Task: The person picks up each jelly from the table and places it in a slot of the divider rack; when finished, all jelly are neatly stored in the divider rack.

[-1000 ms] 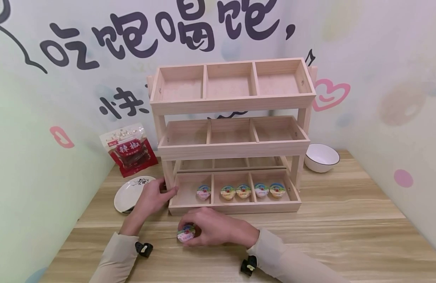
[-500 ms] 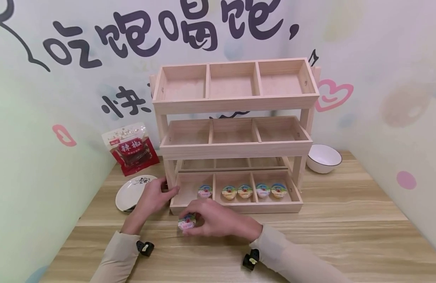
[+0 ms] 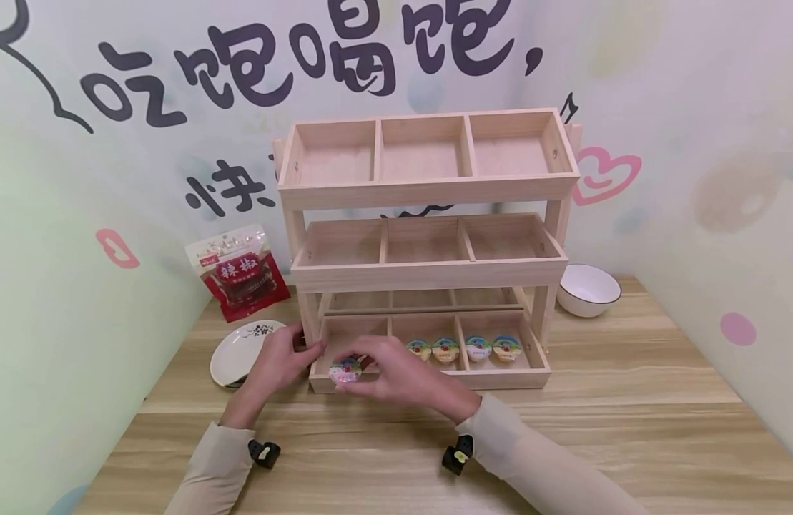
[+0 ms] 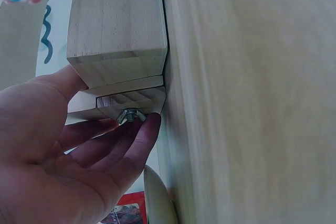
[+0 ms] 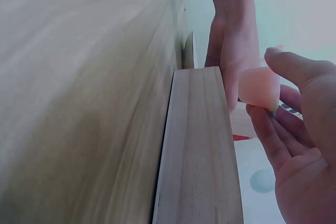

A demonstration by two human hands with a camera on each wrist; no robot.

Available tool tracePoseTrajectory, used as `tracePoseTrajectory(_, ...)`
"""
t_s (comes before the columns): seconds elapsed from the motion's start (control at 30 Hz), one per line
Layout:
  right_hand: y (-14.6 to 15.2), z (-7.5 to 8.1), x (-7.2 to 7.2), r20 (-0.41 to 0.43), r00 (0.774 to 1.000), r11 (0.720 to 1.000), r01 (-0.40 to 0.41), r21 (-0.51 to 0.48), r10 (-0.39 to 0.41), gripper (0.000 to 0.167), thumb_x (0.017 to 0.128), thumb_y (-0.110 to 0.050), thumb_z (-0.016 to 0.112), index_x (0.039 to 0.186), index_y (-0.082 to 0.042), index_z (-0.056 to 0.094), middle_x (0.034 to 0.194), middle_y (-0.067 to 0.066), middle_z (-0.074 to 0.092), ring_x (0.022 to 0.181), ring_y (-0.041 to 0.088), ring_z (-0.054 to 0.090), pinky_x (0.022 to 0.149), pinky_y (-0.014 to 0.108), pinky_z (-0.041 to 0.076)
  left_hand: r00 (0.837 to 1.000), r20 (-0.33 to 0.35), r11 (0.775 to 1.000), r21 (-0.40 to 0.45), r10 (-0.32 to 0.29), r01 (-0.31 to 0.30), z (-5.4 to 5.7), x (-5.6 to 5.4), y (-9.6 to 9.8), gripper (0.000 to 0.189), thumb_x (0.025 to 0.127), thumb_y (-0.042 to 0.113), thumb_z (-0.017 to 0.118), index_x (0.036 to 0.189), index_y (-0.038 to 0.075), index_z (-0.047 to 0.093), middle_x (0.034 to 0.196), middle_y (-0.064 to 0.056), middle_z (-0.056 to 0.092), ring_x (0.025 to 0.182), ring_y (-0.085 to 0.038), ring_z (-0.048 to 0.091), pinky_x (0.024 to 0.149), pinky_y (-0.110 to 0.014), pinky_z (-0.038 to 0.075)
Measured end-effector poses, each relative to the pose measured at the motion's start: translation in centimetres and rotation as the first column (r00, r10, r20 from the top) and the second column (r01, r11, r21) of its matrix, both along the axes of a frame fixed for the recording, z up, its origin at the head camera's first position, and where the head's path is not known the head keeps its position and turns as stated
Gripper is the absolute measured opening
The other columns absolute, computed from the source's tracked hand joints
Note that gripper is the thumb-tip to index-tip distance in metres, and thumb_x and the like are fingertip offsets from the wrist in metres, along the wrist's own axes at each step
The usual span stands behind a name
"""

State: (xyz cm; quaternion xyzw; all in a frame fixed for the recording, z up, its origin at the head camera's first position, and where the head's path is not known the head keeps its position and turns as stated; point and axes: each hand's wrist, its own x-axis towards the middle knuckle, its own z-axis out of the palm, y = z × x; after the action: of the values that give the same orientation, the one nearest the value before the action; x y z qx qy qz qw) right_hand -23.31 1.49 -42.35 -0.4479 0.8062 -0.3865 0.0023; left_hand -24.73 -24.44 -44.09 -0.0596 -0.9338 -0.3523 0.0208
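My right hand (image 3: 399,372) pinches a small pink jelly cup (image 3: 345,370) with a printed foil lid, over the front edge of the rack's bottom tray. In the right wrist view, the jelly cup (image 5: 259,86) sits between thumb and fingertips, above the tray's front board (image 5: 202,145). My left hand (image 3: 280,360) grips the lower left side of the three-tier wooden rack (image 3: 428,193). Seen from the left wrist, its fingers curl behind the wood beside a metal wing nut (image 4: 130,115). Several jelly cups (image 3: 445,350) lie in the bottom tray's middle and right compartments.
Left of the rack, a white plate (image 3: 232,355) lies on the wooden table (image 3: 628,415). Behind it stands a red bag of dried chillies (image 3: 242,275). A white bowl (image 3: 588,290) is at the right rear. Walls close in the back and sides.
My right hand has lifted the jelly cup from the table forward to the bottom tray's edge. It now hides the cup in the left compartment. My left hand keeps its hold.
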Motion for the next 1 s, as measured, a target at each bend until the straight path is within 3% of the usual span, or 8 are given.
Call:
tracePoseTrajectory(0.33,-0.4,-0.4,-1.6,0.006,0.998,0.996,0.066,-0.053,-0.066,0.036,0.097,-0.024,0.084,0.130,-0.012,0.074,0.126,0.003,0.076,0.109,0.010,0.072,0.089,0.023,0.064,1.000,0.003,1.000,0.009,-0.005,0.005,-0.1,0.0,-0.1,0.042,0.103,0.023,0.073,0.136,-0.004,0.067,0.130,-0.026,0.075,0.115,-0.036,0.073,0.102,-0.057,0.062)
tracePoseTrajectory(0.73,-2.0,-1.2,-3.2,-0.038,0.991,0.991,0.129,0.040,-0.127,0.039,0.098,-0.029,0.083,0.132,-0.014,0.073,0.132,0.001,0.075,0.119,0.010,0.070,0.099,0.024,0.060,1.000,-0.021,1.000,0.010,-0.008,0.009,-0.1,0.1,-0.2,0.040,0.102,0.023,0.073,0.131,-0.005,0.068,0.124,-0.025,0.077,0.110,-0.034,0.075,0.095,-0.053,0.065)
tracePoseTrajectory(1.0,-2.8,-1.6,-4.1,-0.018,0.986,0.980,0.164,0.114,-0.163,0.039,0.097,-0.029,0.084,0.130,-0.014,0.074,0.127,0.001,0.078,0.111,0.009,0.071,0.094,0.023,0.060,0.999,-0.044,1.000,0.004,-0.010,0.010,-0.2,0.0,-0.1,0.040,0.102,0.026,0.074,0.129,-0.004,0.070,0.122,-0.024,0.078,0.110,-0.033,0.075,0.095,-0.053,0.064)
